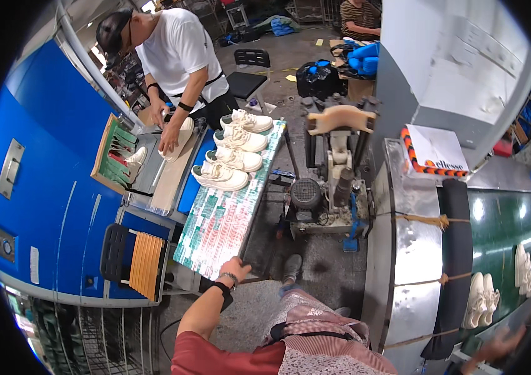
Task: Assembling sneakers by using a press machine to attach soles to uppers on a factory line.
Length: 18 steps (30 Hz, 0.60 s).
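Head view, contents as follows: right hand (pixel 504 344), lower right of the frame, blurred, near the dark rim; seated person (pixel 359 20), upper right of centre, cut by the top edge; rack (pixel 104 331), wire, lower left, dark matter behind its bars, kind unclear; belt (pixel 496 231), green, right of the frame, its far end lost at the rim.

Containers: tray (pixel 104 164), upper left, wood-rimmed, green inside, red and green pieces in it, one white shoe (pixel 135 161) at its right side; bag (pixel 316 80), top centre-right, black, blue items showing at its mouth; box (pixel 410 153), orange and black, upper right, a white sheet over it, contents hidden.

Table (pixel 206 247), centre-left, patterned top; four table shoes (pixel 220 177), white, laced, in a row on its upper part; belt shoes (pixel 481 301), white, lower right, upon the belt, the right hand just below them; co-worker (pixel 181 50), upper left, white shirt, both hands at another white shoe (pixel 179 140).

Fingers: left hand (pixel 235 270), lower centre, fingers bent and close together, touching the table's near edge; whether they clamp it cannot be told; right hand, fingers smeared by blur, whether apart or together cannot be told, nor whether they touch the belt shoes.
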{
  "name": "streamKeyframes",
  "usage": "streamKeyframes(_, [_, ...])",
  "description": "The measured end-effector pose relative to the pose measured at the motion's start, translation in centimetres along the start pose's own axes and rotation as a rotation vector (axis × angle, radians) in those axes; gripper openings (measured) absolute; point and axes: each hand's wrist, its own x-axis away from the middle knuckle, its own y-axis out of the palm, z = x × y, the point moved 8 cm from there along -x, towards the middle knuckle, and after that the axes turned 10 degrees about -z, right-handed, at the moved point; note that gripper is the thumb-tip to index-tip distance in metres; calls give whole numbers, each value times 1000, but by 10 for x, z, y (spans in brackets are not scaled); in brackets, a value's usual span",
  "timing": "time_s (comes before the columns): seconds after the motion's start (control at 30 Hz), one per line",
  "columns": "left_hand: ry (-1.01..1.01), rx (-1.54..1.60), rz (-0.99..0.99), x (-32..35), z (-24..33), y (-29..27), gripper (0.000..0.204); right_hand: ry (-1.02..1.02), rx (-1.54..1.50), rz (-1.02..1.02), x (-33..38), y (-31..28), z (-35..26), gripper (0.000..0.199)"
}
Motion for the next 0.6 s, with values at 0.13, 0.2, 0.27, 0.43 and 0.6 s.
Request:
streamKeyframes(0.13, [199, 81, 312, -78, 16, -115, 51, -21, -607, -644, 14, 188, -406, 35])
streamKeyframes(0.2, [371, 93, 502, -114, 41, -180, 48, -337, -765, -826, 46, 254, -549, 58])
streamKeyframes(0.27, [462, 77, 676, -131, 65, -239, 47, -488, -853, -1016, 48, 308, -692, 60])
streamKeyframes(0.43, [271, -2, 860, -186, 56, -323, 58, -1047, -842, -1075, 72, 430, -958, 69])
streamKeyframes(0.6, [262, 95, 722, -229, 16, -300, 61, -1369, -706, -910, 100, 540, -1105, 74])
